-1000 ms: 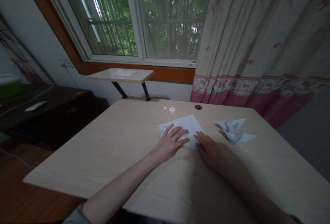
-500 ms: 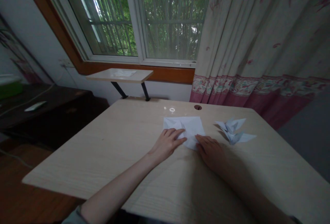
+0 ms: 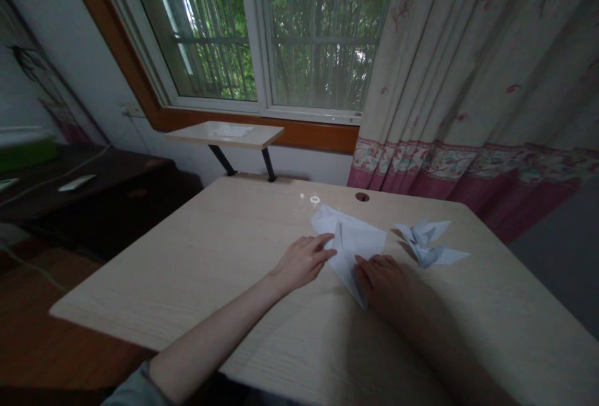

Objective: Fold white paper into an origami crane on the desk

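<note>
A white sheet of paper [image 3: 355, 239], partly folded with a raised crease, lies on the pale wooden table [image 3: 210, 269] toward its far side. My left hand [image 3: 304, 261] rests flat on the table, fingers stretched out, fingertips touching the sheet's left flap. My right hand [image 3: 384, 276] lies flat, fingers extended onto the sheet's near right part, pressing it down. Neither hand grips anything.
Two folded white paper figures [image 3: 428, 242] sit right of the sheet. A round cable hole [image 3: 362, 196] is in the table's far edge. A small raised shelf [image 3: 227, 135] stands behind, under the window. A curtain [image 3: 468, 113] hangs at right; a dark cabinet [image 3: 93, 188] stands left.
The sheet has been refolded and turned: it now shows a long narrow point toward me and a raised flap. My left hand slid back to the sheet's left edge. The camera shifted slightly.
</note>
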The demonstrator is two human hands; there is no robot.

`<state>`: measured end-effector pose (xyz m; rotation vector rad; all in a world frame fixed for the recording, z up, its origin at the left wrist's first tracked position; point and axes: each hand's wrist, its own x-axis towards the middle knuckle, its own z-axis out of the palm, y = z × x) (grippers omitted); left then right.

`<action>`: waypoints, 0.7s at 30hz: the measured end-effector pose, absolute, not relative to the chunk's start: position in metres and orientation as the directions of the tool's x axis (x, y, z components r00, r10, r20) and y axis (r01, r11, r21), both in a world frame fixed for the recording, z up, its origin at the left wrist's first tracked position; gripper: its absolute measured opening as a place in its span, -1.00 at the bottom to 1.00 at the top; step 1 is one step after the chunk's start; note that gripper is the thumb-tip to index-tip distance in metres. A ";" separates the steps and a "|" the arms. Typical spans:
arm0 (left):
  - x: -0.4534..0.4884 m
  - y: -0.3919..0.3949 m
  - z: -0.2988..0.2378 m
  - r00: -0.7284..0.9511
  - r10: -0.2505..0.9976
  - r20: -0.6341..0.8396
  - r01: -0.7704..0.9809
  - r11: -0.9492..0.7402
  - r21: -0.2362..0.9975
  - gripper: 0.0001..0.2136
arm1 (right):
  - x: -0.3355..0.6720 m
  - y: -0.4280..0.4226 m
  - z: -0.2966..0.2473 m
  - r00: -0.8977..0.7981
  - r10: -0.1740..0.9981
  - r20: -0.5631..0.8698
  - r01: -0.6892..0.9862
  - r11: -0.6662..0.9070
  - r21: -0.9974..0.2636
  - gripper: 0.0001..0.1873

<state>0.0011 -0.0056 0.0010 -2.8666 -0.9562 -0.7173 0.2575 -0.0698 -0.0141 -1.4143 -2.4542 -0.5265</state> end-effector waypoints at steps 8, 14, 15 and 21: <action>-0.001 -0.004 -0.002 0.740 0.534 0.408 0.466 -0.845 0.262 -0.61 | 0.254 -0.073 -0.004 -0.487 0.755 0.438 0.867 0.479 0.138 -0.70; -0.001 -0.004 0.000 0.740 0.545 0.394 0.455 -0.837 0.302 -0.58 | 0.256 -0.066 -0.014 -0.459 0.723 0.516 0.854 0.519 0.033 -0.68; -0.001 -0.004 0.000 0.739 0.550 0.390 0.459 -0.834 0.306 -0.59 | 0.256 -0.064 -0.016 -0.459 0.723 0.517 0.845 0.534 0.004 -0.66; 0.000 -0.004 -0.003 0.708 0.568 0.419 0.482 -0.823 0.301 -0.66 | 0.259 -0.059 -0.027 -0.512 0.721 0.467 0.798 0.600 -0.051 -0.61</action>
